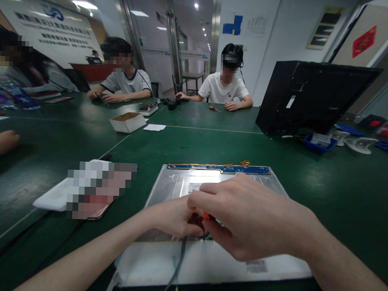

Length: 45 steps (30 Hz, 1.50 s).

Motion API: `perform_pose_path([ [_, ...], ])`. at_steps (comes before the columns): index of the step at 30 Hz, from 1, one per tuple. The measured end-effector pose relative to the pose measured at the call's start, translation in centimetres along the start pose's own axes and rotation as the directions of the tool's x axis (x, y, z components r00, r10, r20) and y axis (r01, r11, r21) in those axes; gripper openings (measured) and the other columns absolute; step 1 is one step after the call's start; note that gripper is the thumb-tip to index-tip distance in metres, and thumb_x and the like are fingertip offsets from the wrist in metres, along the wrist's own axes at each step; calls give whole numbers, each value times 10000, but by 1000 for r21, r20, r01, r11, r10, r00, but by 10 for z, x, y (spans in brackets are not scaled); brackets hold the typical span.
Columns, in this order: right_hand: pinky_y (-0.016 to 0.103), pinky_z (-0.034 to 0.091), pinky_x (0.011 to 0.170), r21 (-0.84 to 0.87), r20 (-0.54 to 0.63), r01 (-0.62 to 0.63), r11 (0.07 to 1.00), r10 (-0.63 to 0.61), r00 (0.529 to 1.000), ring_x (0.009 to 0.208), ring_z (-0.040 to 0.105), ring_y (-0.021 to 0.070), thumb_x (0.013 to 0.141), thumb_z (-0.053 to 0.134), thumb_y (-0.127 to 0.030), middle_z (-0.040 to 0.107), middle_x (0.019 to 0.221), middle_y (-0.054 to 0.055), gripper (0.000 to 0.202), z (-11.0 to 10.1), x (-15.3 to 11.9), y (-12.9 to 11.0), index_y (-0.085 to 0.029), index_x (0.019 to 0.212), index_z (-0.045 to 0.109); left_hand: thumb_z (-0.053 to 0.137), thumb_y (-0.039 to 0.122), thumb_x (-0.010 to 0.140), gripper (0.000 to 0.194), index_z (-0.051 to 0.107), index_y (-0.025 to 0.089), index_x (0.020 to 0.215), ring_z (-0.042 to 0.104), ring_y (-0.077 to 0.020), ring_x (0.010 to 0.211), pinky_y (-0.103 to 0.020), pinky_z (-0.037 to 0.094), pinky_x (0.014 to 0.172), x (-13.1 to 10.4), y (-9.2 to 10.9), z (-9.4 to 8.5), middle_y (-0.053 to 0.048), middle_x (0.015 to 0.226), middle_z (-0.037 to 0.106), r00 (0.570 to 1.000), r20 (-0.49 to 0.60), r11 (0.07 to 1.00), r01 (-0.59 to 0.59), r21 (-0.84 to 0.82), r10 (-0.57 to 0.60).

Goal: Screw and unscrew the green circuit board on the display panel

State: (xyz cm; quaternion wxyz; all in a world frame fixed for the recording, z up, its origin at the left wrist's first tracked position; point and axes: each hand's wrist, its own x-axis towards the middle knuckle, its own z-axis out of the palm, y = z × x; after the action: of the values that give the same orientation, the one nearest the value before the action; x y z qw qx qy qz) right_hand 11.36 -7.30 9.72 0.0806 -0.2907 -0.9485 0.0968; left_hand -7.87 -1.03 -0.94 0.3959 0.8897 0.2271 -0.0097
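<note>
A flat display panel [160, 189] lies in front of me, with a silver metal back, a blue circuit strip [196, 167] along its far edge and a white sheet [151, 263] along its near edge. My right hand [242, 215] is closed over the panel around a small orange-handled screwdriver [207, 215], mostly hidden by the fingers. Against it, my left hand [175, 217] has its fingers curled at a small green circuit board [207, 236]; what they grip is hidden. From under the left fingers a black cable [180, 259] runs towards me.
Two blurred phone-like items [52, 195] lie to the left. Farther off stand a white open box [127, 123], a large black monitor [310, 98] and a blue tray [319, 143]. Several people sit around the green table [213, 142]; an orange screwdriver lies before one of them.
</note>
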Motion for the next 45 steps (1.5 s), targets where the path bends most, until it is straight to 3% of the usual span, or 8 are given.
perform_pose_path([
  [7,269,240,531,-52,-22,-54,997,53,998,632,503,120,892,542,-249,655,804,-11,46,0,1,2,-204,897,533,542,142,798,97,617,181,750,518,-145,672,-230,380,596,0,-3,1,14,680,569,998,36,998,-43,42,42],
  [13,262,249,507,-5,-17,6,1000,-6,1000,616,460,114,819,555,-229,612,829,-10,128,1,-1,1,-200,933,506,591,155,779,68,579,168,713,494,-118,629,-199,372,561,0,-2,4,37,659,542,999,-35,999,-6,54,8],
  [19,262,260,518,-1,-14,30,1000,-30,999,633,454,113,793,558,-197,600,838,-14,134,2,-1,1,-200,906,485,563,140,775,116,535,167,665,480,-98,605,-163,358,519,-1,2,3,46,644,524,993,-52,994,-102,39,104],
  [29,275,231,510,-72,-32,-52,996,49,998,612,478,123,880,543,-254,641,788,-16,59,3,1,1,-207,892,509,547,216,835,141,581,168,706,472,-117,586,-197,341,516,0,-6,4,27,610,510,996,-16,991,-91,96,93],
  [37,258,258,500,3,-24,24,1000,-24,999,621,451,110,792,569,-188,603,836,-19,149,1,-2,0,-197,923,499,582,183,770,118,554,171,656,503,-125,628,-198,369,533,0,-2,5,28,655,549,991,-92,995,-91,30,94],
  [45,275,231,524,-67,-26,-35,997,33,999,620,487,119,859,556,-222,645,793,-10,59,2,3,2,-203,889,509,548,238,835,160,592,178,693,508,-136,614,-216,364,518,1,-4,3,17,642,567,991,-25,989,-131,66,133],
])
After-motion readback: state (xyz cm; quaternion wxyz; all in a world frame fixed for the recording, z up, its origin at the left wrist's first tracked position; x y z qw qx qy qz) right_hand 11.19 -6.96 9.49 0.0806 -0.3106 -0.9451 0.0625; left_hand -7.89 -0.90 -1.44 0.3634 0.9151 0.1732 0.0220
